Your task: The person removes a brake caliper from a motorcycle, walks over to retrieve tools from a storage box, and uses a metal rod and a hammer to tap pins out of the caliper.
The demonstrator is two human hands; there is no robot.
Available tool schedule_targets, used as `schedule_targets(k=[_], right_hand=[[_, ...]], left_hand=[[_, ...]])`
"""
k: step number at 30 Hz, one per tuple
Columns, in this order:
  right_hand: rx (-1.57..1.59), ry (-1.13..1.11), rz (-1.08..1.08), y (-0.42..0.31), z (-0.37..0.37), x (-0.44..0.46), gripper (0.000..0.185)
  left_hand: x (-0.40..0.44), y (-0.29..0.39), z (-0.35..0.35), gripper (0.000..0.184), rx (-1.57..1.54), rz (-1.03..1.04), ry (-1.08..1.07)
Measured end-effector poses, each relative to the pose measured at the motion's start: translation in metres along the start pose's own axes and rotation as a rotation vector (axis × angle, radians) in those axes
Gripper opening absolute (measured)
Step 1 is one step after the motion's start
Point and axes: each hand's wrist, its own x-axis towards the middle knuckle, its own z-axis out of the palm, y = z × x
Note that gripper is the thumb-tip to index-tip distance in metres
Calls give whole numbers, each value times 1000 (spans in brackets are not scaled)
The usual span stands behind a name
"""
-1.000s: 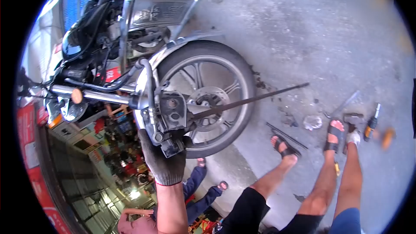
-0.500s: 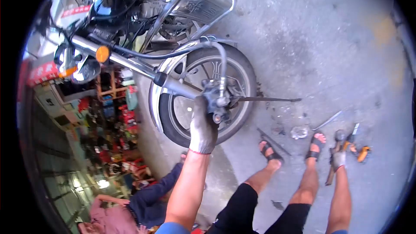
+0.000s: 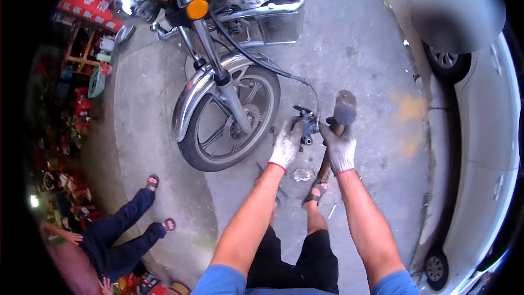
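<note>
My left hand, in a white glove with dark fingers, is closed around a brake caliper. From the caliper a black hose runs up to the motorcycle. Beside it my right hand, gloved alike, grips a hammer near its head. The wooden handle slants down toward my foot. My right fingertips are close to the hose fitting; whether they touch it I cannot tell. The front wheel with its brake disc stands left of my hands.
A motorcycle with a chrome crash bar fills the upper left. Crumpled clear plastic lies on the concrete near my feet. On the right stands a silver car. A person in dark trousers sits at lower left beside cluttered goods.
The caliper has come away from the wheel and fork in my left hand. My right hand has brought the hammer up from the ground beside it. The view has swung round.
</note>
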Motion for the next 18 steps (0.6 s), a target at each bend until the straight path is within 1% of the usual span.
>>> schedule_targets(k=[1,3,5,6,7,9,10,11,13,14,16,17,18], right_hand=[[-44,-4,-59,-5,8,4,31],[-121,-50,-55,-11,16,7,32],[-215,-77,7,-2,21,6,32],[-158,-102,119,-10,24,-1,31],[-175,-114,118,-10,28,-3,31],[-33,-75,191,-6,32,-8,30],[14,-33,142,2,35,-7,28],[7,-18,161,5,34,-6,27],[-33,-33,163,5,32,-4,26],[-48,-36,163,4,31,-4,26],[-64,-56,93,-6,30,-4,24],[-73,-59,92,-12,30,-5,24],[-112,-72,134,-19,31,-5,23]], left_hand=[[-3,3,-1,47,1,0,-2],[-4,3,-5,47,0,-23,17],[-2,-14,-8,48,123,137,81],[-3,-9,-12,50,13,35,12],[-4,-12,-15,50,-2,26,23],[-7,-13,-18,69,-19,1,-62],[-11,-12,-20,94,92,33,-56],[-15,-11,-19,103,229,13,-64],[-19,-3,-10,104,363,-22,6],[-21,0,-7,104,350,-28,8],[-25,8,-3,102,298,-143,59],[-27,9,-1,102,289,-147,61],[-28,9,0,100,259,-137,107]])
